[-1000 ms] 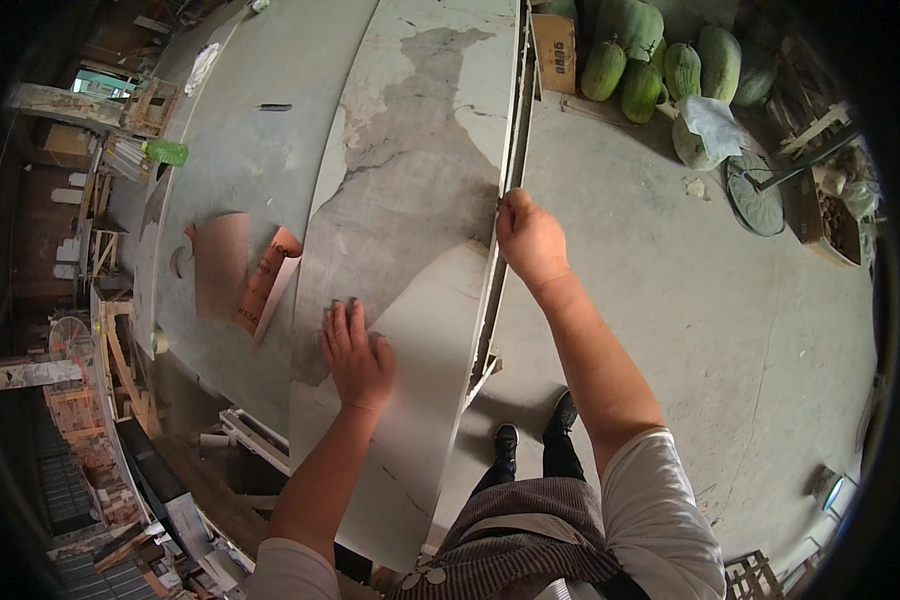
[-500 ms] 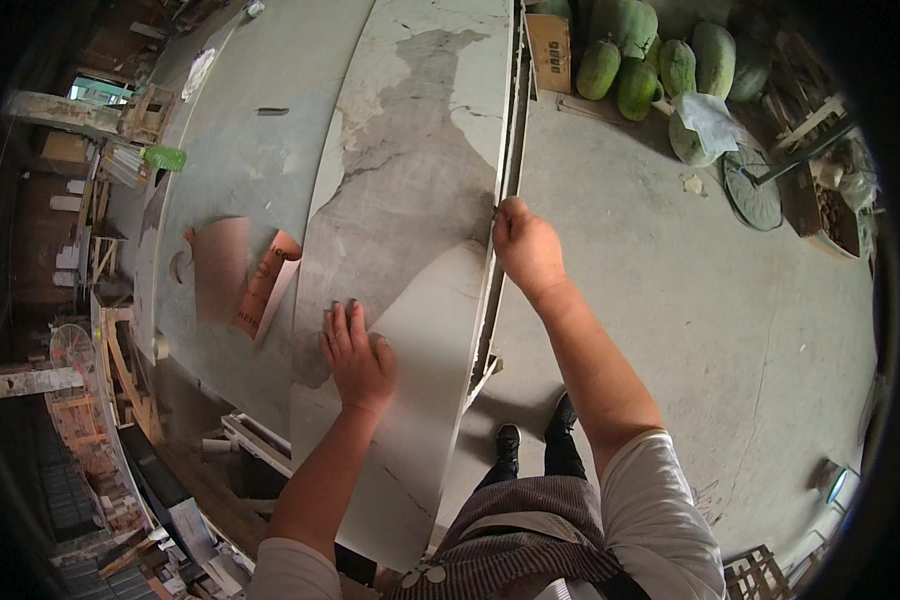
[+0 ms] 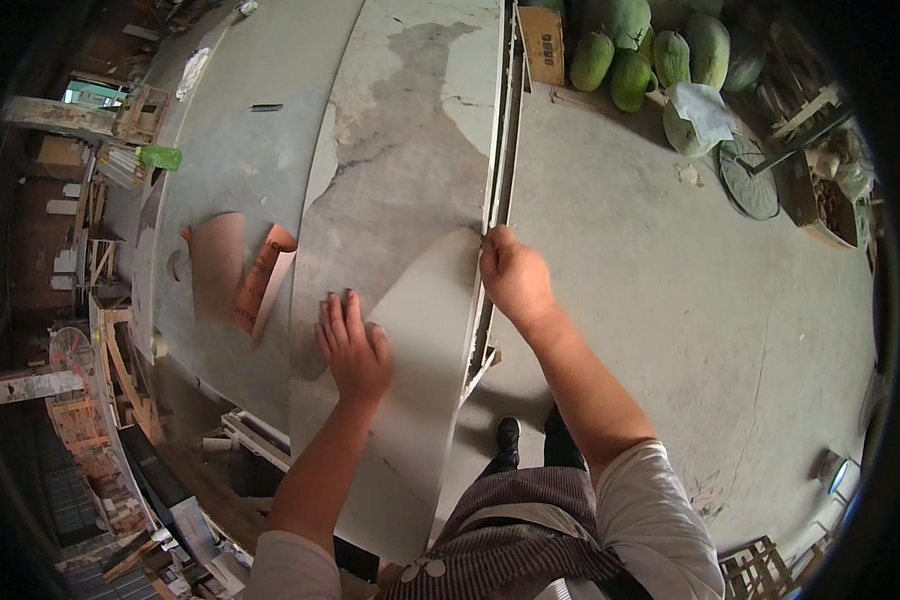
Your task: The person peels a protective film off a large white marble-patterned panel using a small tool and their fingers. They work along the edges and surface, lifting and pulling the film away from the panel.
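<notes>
A long panel (image 3: 400,170) with a pale surface and a large grey, stone-like patch lies in front of me. My left hand (image 3: 354,350) rests flat on it, fingers stretched out, where the grey patch meets the pale part. At the panel's right edge my right hand (image 3: 517,275) is closed in a fist, its knuckles against the edge. Whatever it grips, if anything, is hidden by the fingers. Two curled pieces of reddish-brown sheet, one plain (image 3: 216,265) and one printed (image 3: 263,280), lie to the left of the panel.
Several large green melons (image 3: 630,80) and a cardboard box (image 3: 542,45) stand on the floor at the far right, near a round metal base (image 3: 749,180). A green plastic bottle (image 3: 159,157) lies far left. A fan (image 3: 70,348) and wooden racks stand at left.
My right hand has slid a little toward me along the panel's edge. My left hand stays flat in about the same place on the panel.
</notes>
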`<control>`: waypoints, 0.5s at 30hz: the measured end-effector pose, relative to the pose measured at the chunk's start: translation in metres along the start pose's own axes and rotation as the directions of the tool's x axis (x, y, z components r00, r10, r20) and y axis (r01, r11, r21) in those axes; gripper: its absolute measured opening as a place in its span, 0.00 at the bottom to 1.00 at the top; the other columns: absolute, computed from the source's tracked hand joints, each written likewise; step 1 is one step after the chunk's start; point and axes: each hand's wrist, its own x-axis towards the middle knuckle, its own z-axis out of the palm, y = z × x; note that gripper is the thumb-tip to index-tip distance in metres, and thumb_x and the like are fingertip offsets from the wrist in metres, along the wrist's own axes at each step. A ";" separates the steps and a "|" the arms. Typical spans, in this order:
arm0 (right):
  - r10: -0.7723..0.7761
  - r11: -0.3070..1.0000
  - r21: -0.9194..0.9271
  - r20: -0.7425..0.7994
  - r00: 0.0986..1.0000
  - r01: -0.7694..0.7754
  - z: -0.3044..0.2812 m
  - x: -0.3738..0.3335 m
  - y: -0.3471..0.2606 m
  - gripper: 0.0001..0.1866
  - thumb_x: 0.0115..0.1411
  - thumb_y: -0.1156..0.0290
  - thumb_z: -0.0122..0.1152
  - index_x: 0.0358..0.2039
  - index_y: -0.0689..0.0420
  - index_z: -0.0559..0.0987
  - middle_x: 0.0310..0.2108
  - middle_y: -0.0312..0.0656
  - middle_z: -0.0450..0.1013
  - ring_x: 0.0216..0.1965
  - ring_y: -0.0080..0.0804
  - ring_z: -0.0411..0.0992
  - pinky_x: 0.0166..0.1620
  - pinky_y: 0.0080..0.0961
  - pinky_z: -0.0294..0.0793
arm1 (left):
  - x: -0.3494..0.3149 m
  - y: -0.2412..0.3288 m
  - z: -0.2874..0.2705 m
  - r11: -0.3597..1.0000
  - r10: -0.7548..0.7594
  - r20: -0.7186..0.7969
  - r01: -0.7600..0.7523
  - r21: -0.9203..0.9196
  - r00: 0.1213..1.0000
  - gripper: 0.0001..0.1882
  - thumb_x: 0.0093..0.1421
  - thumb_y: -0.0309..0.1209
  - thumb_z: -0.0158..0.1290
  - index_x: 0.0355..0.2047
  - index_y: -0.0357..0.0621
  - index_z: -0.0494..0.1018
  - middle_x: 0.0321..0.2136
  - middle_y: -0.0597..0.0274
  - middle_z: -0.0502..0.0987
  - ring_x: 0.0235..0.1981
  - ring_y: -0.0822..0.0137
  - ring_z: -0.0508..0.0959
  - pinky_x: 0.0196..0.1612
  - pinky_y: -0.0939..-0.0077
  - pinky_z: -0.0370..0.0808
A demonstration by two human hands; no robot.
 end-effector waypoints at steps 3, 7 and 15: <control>0.010 1.000 -0.012 -0.011 1.000 -0.010 0.004 -0.008 -0.002 0.07 0.64 0.67 0.53 0.39 0.55 0.74 0.28 0.55 0.77 0.31 0.60 0.75 0.36 0.50 0.76 | 0.000 0.000 0.000 1.000 0.002 0.003 -0.002 0.013 1.000 0.33 0.62 0.36 0.45 0.67 0.39 0.58 0.67 0.40 0.56 0.69 0.42 0.55 0.68 0.40 0.50; 0.001 1.000 0.000 -0.020 1.000 -0.001 0.008 -0.017 -0.001 0.07 0.64 0.67 0.52 0.39 0.54 0.74 0.28 0.55 0.77 0.31 0.59 0.75 0.35 0.50 0.75 | -0.001 -0.002 0.000 1.000 -0.003 0.010 0.003 -0.008 1.000 0.33 0.62 0.34 0.44 0.68 0.39 0.56 0.67 0.40 0.56 0.69 0.43 0.54 0.69 0.41 0.47; 0.019 1.000 -0.016 0.026 0.999 -0.019 0.014 -0.048 0.000 0.06 0.64 0.67 0.51 0.37 0.55 0.72 0.26 0.55 0.76 0.30 0.59 0.75 0.34 0.51 0.74 | -0.001 -0.004 0.006 1.000 -0.021 -0.001 0.021 0.019 1.000 0.34 0.63 0.37 0.47 0.68 0.42 0.56 0.68 0.43 0.55 0.70 0.44 0.54 0.69 0.40 0.47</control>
